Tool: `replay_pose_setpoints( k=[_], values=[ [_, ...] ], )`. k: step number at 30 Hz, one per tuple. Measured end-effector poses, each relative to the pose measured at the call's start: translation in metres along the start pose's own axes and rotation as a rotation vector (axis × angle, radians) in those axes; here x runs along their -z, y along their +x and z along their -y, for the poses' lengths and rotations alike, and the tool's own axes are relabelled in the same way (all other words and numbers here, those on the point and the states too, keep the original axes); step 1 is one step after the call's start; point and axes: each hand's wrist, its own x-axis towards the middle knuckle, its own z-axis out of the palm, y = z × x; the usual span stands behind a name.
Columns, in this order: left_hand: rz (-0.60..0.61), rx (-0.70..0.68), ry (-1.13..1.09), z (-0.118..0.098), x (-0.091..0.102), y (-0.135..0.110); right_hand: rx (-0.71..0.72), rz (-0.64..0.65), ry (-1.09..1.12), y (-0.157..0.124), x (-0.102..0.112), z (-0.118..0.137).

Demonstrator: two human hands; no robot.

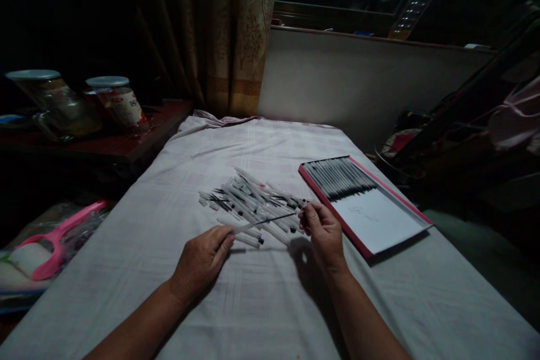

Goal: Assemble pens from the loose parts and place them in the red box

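A thin pen refill (274,218), pale at its left end and dark along the rest, stretches between my two hands above the cloth. My left hand (205,259) pinches the pale end between thumb and fingers. At the dark end, the fingertips of my right hand (324,236) are closed on it; the exact tip is hidden there. Just beyond lies a loose pile of clear pen barrels, dark refills and small caps (248,194). To the right, a shallow red-edged box (333,211) holds a neat row of pens (340,177) above a white sheet (375,222).
A pale checked cloth (253,304) covers the table. On a dark side table at left stand a glass jug (63,115) and a lidded jar (120,104). A pink-handled object (63,236) lies lower left. Behind are a curtain (236,39) and a sill with a bottle (415,8).
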Motion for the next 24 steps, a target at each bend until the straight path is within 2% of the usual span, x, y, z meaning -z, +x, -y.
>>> replay_pose_setpoints(
  k=[11, 17, 19, 24],
  values=[
    [0.024, -0.049, 0.043, -0.002, 0.003, 0.001, -0.002, 0.0, -0.033, -0.002, 0.002, 0.002],
    [0.033, -0.099, 0.081, -0.002, 0.003, 0.0, 0.046, 0.074, -0.092, -0.007, -0.002, -0.006],
    [0.028, -0.115, 0.098, -0.003, 0.003, 0.0, 0.082, 0.155, -0.147, -0.012, -0.007, -0.01],
    [-0.021, -0.152, 0.091, -0.004, 0.003, 0.0, 0.196, 0.542, -0.369, -0.024, -0.016, -0.017]
  ],
)
